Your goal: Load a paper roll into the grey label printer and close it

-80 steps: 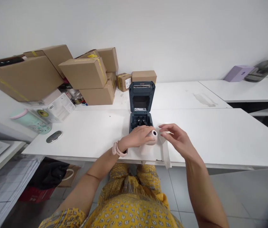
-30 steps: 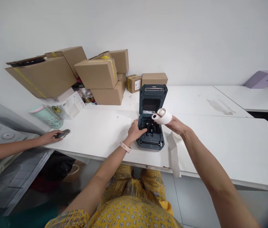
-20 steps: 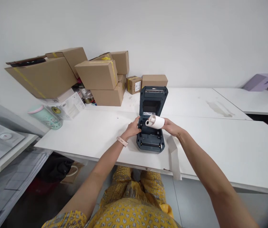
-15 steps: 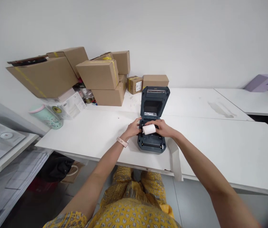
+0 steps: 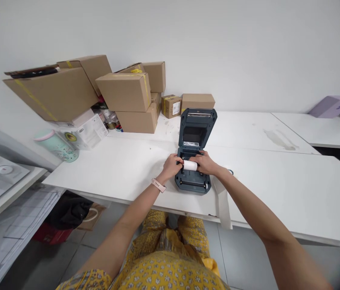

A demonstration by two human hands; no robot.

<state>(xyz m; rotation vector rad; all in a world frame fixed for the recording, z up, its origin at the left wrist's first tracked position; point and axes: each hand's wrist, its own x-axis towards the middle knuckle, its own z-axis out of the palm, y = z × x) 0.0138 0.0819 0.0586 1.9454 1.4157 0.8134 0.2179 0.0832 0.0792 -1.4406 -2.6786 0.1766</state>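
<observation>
A dark grey label printer (image 5: 193, 187) stands on the table with its lid tipped back. Inside its bay lies a small white paper roll (image 5: 190, 165), roughly level from side to side. My left hand (image 5: 172, 166) is closed at the roll's left end, its fingertips bent over the bay's left wall. At the other end, my right hand (image 5: 206, 163) grips the roll, fingers reaching into the bay. The tips of both hands are partly hidden by the roll and the printer. A loose strip of white paper (image 5: 224, 209) hangs over the table's front edge beneath my right forearm.
Several cardboard boxes (image 5: 124, 92) are stacked at the back left of the white table (image 5: 266, 181). A mint tumbler (image 5: 59, 147) and a white box (image 5: 89, 131) stand at the left. A lilac box (image 5: 332, 106) sits at the far right.
The paper roll has gone from tilted to nearly level. My left hand has closed in on its left end, and my right hand has shifted slightly in the bay.
</observation>
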